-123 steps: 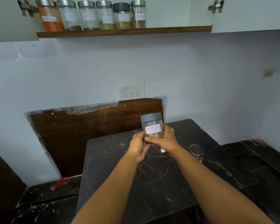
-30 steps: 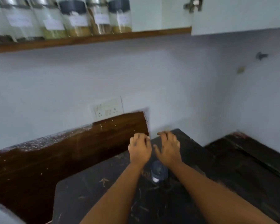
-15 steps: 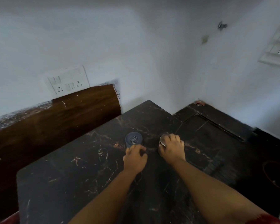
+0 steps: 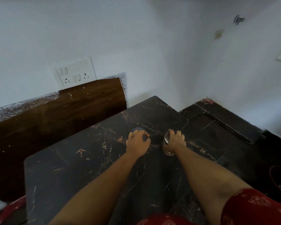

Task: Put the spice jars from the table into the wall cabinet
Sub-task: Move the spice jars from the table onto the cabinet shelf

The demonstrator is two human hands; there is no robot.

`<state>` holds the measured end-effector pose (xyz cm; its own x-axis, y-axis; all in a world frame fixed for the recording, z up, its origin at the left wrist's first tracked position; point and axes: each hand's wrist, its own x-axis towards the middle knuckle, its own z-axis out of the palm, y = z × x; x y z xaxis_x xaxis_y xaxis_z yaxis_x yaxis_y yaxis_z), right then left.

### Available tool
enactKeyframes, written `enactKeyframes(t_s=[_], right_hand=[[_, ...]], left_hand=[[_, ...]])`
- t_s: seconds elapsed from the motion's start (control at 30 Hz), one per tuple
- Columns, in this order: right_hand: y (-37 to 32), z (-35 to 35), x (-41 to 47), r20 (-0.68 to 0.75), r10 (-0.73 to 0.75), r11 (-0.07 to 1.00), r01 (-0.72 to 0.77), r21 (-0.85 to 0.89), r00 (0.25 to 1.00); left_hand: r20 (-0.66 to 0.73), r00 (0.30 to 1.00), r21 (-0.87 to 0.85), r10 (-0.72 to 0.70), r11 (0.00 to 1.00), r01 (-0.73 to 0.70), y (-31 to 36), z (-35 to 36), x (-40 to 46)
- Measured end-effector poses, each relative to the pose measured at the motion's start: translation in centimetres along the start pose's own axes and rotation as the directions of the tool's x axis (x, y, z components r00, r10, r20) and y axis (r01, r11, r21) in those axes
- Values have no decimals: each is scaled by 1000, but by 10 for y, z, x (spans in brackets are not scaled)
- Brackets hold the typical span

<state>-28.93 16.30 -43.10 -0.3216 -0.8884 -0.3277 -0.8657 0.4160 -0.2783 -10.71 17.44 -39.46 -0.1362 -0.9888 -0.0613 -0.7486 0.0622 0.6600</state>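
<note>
Blue-lidded jar (image 4: 135, 129): centre of frame on the black marble table (image 4: 71, 168), contents hidden
Steel-lidded jar (image 4: 166, 140): just right of it, glass, contents unclear
Left hand (image 4: 137, 143): fingers curled over the blue lid, gripping from above
Right hand (image 4: 175, 140): fingers wrapped round the steel-lidded jar

Both arms stretched out forward, side by side, a small gap between. Left hand (image 4: 137, 143) curled over the blue-lidded jar (image 4: 137, 129), fingers bent round its top. Right hand (image 4: 175, 141) wrapped round the silver-lidded jar (image 4: 166, 139), fingers (image 4: 177, 133) curled over it.
</note>
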Motion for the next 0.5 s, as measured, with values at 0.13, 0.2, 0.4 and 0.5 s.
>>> enactKeyframes(t_s=[0.13, 0.2, 0.4, 0.5], right_hand=[[0, -4, -2, -7, 5, 998, -5, 65, 1000], [-2, -10, -4, -57, -3, 992, 11, 129, 998], [-26, -38, -8, -100, -29, 905, 69, 420, 995], [-32, -43, -10, 58, -85, 841, 40, 539, 995]], left_hand=[[-1, 1000, -22, 10, 1000, -10, 1, 0, 4], [1, 1000, -28, 16, 999, -16, -1, 2, 5], [112, 993, -318, -35, 945, 69, -4, 5, 7], [285, 954, -404, -94, 891, 209, -5, 1, 1]])
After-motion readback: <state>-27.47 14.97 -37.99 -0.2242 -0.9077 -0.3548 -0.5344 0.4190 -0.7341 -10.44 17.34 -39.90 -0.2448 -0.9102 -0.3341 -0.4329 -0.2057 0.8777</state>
